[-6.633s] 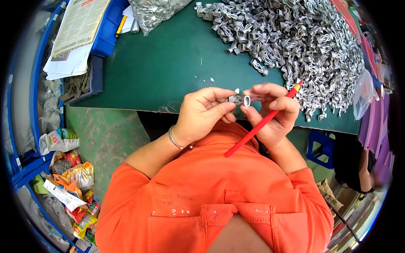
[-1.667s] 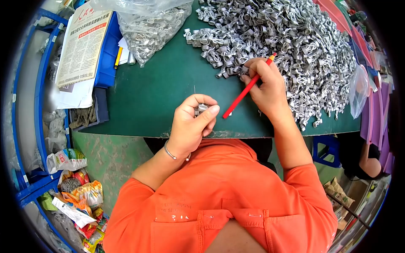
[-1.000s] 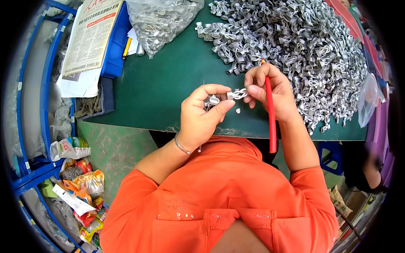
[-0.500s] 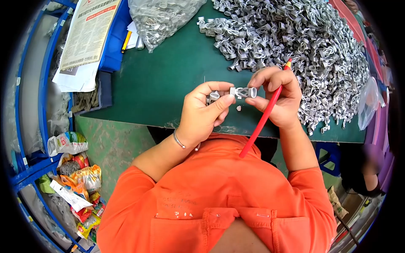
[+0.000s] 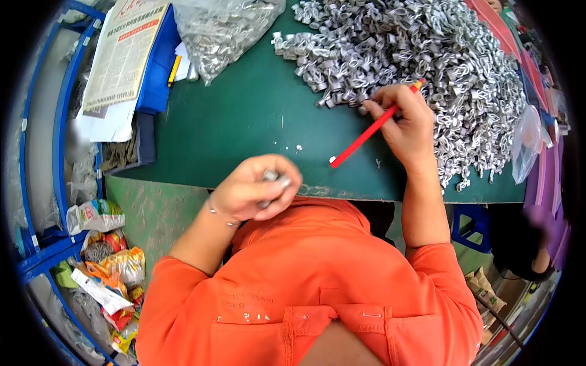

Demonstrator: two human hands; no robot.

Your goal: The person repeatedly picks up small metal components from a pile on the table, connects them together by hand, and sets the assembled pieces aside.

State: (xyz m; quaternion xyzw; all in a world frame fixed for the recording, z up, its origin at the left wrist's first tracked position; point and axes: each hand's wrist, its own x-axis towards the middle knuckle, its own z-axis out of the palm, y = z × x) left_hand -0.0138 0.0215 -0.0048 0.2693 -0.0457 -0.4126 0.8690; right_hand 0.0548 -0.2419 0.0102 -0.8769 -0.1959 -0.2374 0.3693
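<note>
My left hand is closed, blurred by motion, near the table's front edge. Small grey metal parts show between its fingers; how many I cannot tell. My right hand is wrapped round a slim red stick-like tool with a yellowish end and a white tip at the other end. At the near edge of a large pile of looped, ribbed grey metal parts, the thumb and forefinger of this hand meet a part. Small pale crumbs lie on the green table between my hands.
A clear plastic bag of metal parts stands at the back left. Beside it are a blue bin and newspaper. A blue shelf rack lines the left side. An empty plastic bag hangs at the right edge.
The metal part between both hands is now away from the right hand. My left hand has drawn back toward me and left. My right hand has gone up to the pile with the red tool.
</note>
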